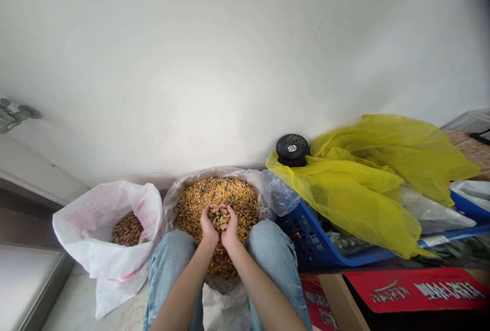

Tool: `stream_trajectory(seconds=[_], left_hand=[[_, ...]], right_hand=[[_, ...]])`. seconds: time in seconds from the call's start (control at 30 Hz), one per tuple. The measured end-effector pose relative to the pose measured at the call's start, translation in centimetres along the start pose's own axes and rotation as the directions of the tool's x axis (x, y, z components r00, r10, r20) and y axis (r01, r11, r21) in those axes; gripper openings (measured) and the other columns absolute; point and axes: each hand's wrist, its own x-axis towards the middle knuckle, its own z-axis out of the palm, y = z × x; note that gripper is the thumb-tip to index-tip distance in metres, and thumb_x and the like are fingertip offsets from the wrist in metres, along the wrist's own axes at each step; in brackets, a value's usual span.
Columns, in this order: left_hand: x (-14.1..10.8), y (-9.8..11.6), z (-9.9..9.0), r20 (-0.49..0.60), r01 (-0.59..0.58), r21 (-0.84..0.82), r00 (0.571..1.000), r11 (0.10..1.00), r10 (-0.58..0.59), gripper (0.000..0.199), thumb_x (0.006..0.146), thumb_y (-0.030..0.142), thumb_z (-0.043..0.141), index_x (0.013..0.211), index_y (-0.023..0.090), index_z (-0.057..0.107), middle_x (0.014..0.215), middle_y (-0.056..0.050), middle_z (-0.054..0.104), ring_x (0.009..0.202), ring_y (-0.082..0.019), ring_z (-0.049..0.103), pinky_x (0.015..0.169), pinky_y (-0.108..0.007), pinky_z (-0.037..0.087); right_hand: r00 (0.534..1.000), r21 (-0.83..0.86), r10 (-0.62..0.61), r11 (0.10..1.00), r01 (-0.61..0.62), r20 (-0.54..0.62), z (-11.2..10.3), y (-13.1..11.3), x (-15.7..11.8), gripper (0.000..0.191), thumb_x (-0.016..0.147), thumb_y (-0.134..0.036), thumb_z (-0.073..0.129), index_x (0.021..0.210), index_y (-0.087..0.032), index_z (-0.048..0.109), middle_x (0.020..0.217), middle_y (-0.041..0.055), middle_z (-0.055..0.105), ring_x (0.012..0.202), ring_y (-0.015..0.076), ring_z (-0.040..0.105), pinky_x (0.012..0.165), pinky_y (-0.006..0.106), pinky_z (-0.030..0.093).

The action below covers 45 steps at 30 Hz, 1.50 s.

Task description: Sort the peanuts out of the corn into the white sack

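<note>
Basically, the peanuts (219, 218) sit heaped between both palms, a loose pile with no single long axis. Left hand (207, 226) is on their left side, right hand (230, 227) on their right, neither nearer; both half open, cupped, fingers curled up around the load, pointing away from the body. Below is the corn-and-peanut mix (239, 193) in a clear plastic bag (171, 199), between the knees; can't tell if the hands touch the mix. White sack (82, 219) stands open just left of that bag, left hand nearer it, brown pieces (127, 229) inside. Blue basket (306, 234) lies to the right.
</note>
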Motion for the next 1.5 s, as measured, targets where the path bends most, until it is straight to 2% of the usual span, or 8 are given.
stream_trajectory(seconds=[0.63,0.97,1.13,1.5], left_hand=[[-1.2,0.7,0.9,0.0,0.015,-0.042,1.0,0.999,-0.015,0.008,0.066,0.017,0.045,0.06,0.016,0.05,0.058,0.002,0.054,0.054,-0.01,0.053,0.062,-0.023,0.044],[-0.8,0.5,0.7,-0.009,0.008,-0.071,1.0,0.997,-0.009,0.01,0.066,0.016,0.044,0.06,0.016,0.052,0.058,0.002,0.054,0.053,-0.009,0.052,0.06,-0.021,0.044],[-0.9,0.6,0.9,0.036,0.009,-0.06,0.999,0.998,-0.007,0.011,0.066,0.018,0.045,0.059,0.016,0.052,0.058,0.001,0.055,0.054,-0.01,0.054,0.062,-0.023,0.045],[0.3,0.1,0.1,0.023,0.027,-0.048,0.999,0.999,-0.026,0.012,0.07,0.018,0.044,0.063,0.017,0.055,0.064,0.001,0.059,0.061,-0.011,0.057,0.065,-0.023,0.046]], right_hand=[[1.0,0.033,-0.003,0.999,0.004,-0.018,-0.1,-0.1,0.1,0.014,0.062,-0.029,0.053,0.07,-0.018,0.058,0.064,-0.0018,0.065,0.062,0.0125,0.06,0.064,0.026,0.048],[1.0,0.053,-0.014,0.998,0.015,-0.016,-0.1,0.0,0.4,0.013,0.063,-0.027,0.052,0.07,-0.018,0.059,0.064,-0.0026,0.065,0.061,0.0105,0.06,0.063,0.023,0.048],[0.999,0.067,-0.029,0.997,0.027,0.028,0.0,-0.1,0.3,0.01,0.063,-0.025,0.051,0.063,-0.017,0.057,0.063,-0.0018,0.064,0.061,0.01,0.059,0.065,0.023,0.049],[0.999,0.042,-0.043,0.998,0.042,0.01,0.5,-0.4,-0.2,0.013,0.064,-0.025,0.049,0.067,-0.018,0.06,0.068,-0.0006,0.066,0.065,0.0123,0.061,0.069,0.027,0.049]])
